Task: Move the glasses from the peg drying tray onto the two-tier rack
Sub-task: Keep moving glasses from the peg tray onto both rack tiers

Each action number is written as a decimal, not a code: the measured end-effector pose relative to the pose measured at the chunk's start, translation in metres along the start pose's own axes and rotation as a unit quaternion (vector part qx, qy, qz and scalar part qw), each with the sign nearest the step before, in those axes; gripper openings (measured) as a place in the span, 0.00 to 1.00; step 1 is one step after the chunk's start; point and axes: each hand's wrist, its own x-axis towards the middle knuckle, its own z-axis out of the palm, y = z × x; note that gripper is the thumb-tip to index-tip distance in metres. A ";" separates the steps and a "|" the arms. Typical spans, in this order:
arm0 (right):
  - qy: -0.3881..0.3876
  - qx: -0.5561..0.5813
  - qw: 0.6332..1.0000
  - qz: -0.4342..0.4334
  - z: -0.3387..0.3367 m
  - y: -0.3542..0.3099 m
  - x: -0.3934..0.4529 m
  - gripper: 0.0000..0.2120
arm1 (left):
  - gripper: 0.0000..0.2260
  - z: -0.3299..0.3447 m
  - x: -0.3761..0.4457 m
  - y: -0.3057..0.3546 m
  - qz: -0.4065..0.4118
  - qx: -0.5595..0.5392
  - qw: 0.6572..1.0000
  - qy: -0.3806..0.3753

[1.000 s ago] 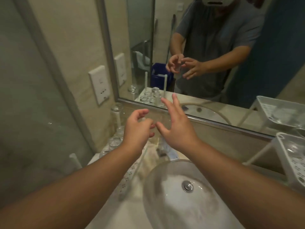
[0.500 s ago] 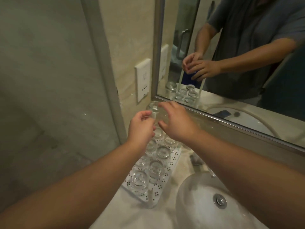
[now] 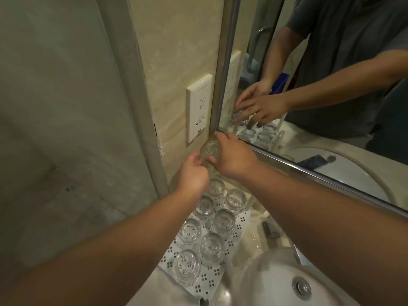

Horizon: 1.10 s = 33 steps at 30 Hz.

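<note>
A white perforated peg drying tray [image 3: 239,226] lies on the counter left of the sink, with several clear glasses [image 3: 224,220] standing upside down on it. At the tray's far end one upturned glass [image 3: 210,150] stands higher than the others, near the mirror corner. My right hand [image 3: 234,156] curls round this glass from the right, thumb and fingers on its sides. My left hand [image 3: 193,175] pinches it from the left and below. The two-tier rack is out of view.
A white sink basin [image 3: 287,281] with a metal drain sits at the bottom right. A mirror [image 3: 331,62] runs along the back wall, a white wall socket [image 3: 198,107] beside it. A glass partition [image 3: 66,107] closes off the left.
My view has swung left and down, away from the rack. Both hands moved forward from the air to the tall far glass and closed on it.
</note>
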 end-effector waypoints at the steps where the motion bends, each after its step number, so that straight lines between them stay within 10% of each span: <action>1: 0.004 0.000 1.000 0.006 0.002 -0.001 0.003 0.33 | 0.31 0.001 0.002 -0.001 0.001 0.013 1.000 -0.005; 15: 0.007 -0.001 1.000 0.010 0.006 -0.006 0.021 0.28 | 0.34 0.012 0.017 -0.005 0.035 0.127 0.991 0.017; 33: 0.129 0.008 0.991 -0.023 -0.040 -0.023 -0.020 0.22 | 0.14 0.007 -0.030 0.000 -0.074 -0.076 0.994 -0.001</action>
